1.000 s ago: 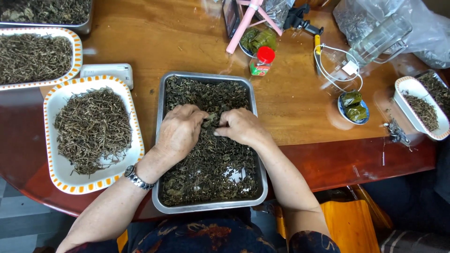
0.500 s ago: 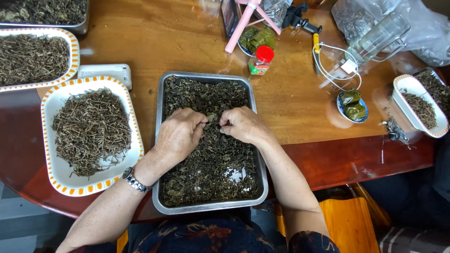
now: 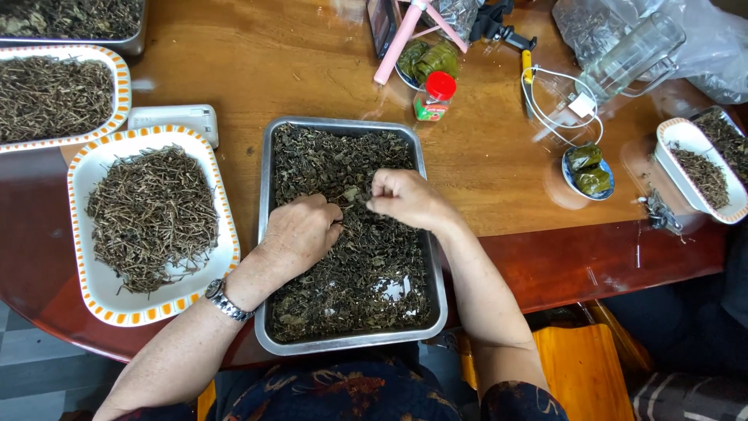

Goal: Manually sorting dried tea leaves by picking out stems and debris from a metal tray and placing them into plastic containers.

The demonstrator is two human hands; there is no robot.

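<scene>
A steel tray (image 3: 266,234) in front of me holds a layer of dark dried leaves (image 3: 335,160). My left hand (image 3: 300,231) rests knuckles-up on the leaves at the tray's middle, fingers curled into them; a watch sits on its wrist. My right hand (image 3: 405,199) is just right of it and a little higher, thumb and fingers pinched on a small dried leaf (image 3: 352,193). Left of the tray stands a white dish (image 3: 86,168) with an orange-checked rim, heaped with dried stems (image 3: 152,214).
A second stem dish (image 3: 121,101), a white box (image 3: 173,118), a red-capped bottle (image 3: 432,99), a pink stand leg (image 3: 399,43), small saucers of green wrapped pieces (image 3: 588,173), a cable (image 3: 561,109), a plastic jug (image 3: 631,58) and a dish of stems at right (image 3: 676,152) crowd the wooden table.
My left hand has slid down and toward me, off the pinched leaf. My right hand has lifted slightly away from it, still pinching the leaf.
</scene>
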